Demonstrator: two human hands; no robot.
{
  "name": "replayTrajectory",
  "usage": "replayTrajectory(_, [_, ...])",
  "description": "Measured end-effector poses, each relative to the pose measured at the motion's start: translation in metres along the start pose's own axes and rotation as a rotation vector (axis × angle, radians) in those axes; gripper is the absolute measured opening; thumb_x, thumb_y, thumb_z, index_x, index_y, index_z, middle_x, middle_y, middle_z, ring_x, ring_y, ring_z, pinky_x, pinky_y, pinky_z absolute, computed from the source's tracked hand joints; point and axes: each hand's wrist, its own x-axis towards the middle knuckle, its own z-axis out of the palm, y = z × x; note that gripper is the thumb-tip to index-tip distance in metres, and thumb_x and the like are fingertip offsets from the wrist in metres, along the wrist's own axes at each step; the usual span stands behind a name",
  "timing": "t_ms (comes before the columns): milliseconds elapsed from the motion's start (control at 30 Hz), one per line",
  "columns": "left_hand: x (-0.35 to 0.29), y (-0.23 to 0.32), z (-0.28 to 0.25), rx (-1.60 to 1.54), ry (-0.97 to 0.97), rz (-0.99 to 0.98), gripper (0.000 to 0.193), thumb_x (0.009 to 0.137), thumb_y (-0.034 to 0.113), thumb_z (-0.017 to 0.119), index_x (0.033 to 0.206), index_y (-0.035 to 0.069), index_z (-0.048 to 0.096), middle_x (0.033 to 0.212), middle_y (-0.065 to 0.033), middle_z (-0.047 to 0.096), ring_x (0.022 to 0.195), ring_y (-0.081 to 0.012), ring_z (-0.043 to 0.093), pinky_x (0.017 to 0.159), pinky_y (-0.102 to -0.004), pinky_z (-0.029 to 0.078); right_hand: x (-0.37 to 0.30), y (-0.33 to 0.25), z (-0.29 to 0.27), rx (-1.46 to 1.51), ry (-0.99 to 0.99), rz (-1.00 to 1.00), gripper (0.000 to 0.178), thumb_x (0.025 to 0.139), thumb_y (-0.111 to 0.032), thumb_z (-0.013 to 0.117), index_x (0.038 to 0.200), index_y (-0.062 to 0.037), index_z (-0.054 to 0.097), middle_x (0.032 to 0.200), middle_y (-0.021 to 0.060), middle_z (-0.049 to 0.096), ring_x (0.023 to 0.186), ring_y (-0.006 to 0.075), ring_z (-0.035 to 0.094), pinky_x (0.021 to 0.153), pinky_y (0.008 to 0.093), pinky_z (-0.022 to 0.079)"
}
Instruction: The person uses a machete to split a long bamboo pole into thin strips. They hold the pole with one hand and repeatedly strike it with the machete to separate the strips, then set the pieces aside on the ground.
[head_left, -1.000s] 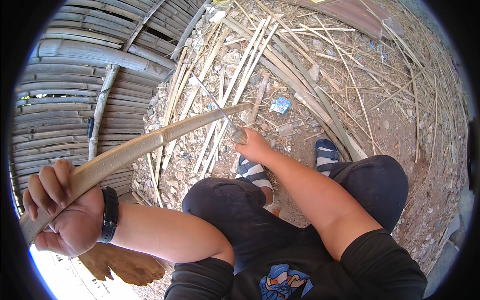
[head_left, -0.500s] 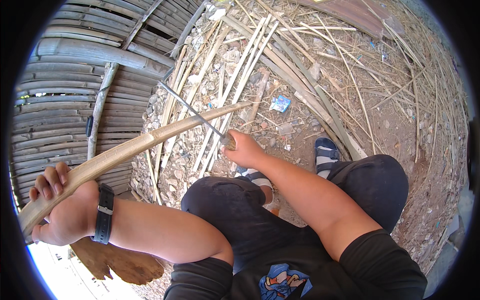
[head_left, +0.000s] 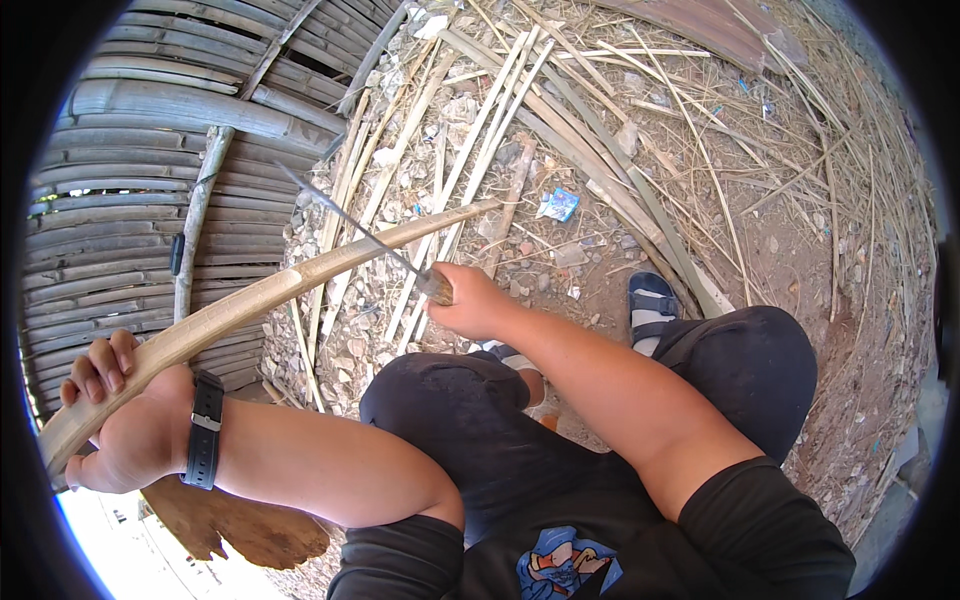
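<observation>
A long, pale bamboo strip [head_left: 270,292] runs slantwise from the lower left up toward the middle of the picture. My left hand [head_left: 125,420] is wrapped round its near end, fingers over the top edge. In my right hand [head_left: 468,302] is the short, stubby handle of a long-bladed knife [head_left: 345,217]. The thin dark blade crosses the strip and lies against it or just over it; whether they touch I cannot tell. Its tip points up and left toward the wall. The strip's far end is near the ground beside a blue wrapper [head_left: 558,205].
A slatted bamboo wall [head_left: 130,160] stands on the left. Split bamboo lengths [head_left: 640,190] and thin straw-like slivers lie over the stony ground ahead and to the right. A ragged brown wooden piece [head_left: 235,525] is below my left forearm. My sandalled foot [head_left: 652,310] rests ahead.
My right hand has moved a little left, sliding the knife along the strip toward my left hand. The left hand and the strip hold almost the same place.
</observation>
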Motion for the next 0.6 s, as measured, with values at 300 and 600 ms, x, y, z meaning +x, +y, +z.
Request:
replayTrajectory(300, [0.005,-0.006,0.000,0.005,0.001,0.008,0.055,0.091,0.060,0.030,0.085,0.008,0.043,0.066,-0.0051,0.038,0.053,-0.0173,0.034,0.050,-0.0316,0.029,-0.019,0.089,-0.010,0.085,0.137,0.442,0.047,0.077,-0.018,0.069,0.117,0.0035,0.057,0.079,0.0168,0.066,0.051,0.0212,0.062,0.052,0.0348,0.051])
replayTrajectory(600, [0.003,-0.004,0.006,-0.015,-0.026,-0.019,0.048,0.088,0.055,0.038,0.084,0.007,0.043,0.066,-0.0051,0.038,0.053,-0.0172,0.034,0.051,-0.0312,0.028,-0.017,0.065,0.005,-0.183,0.208,0.079,0.054,0.079,-0.027,0.071,0.119,0.0058,0.056,0.086,0.0202,0.068,0.077,0.0349,0.066,0.075,0.0411,0.053])
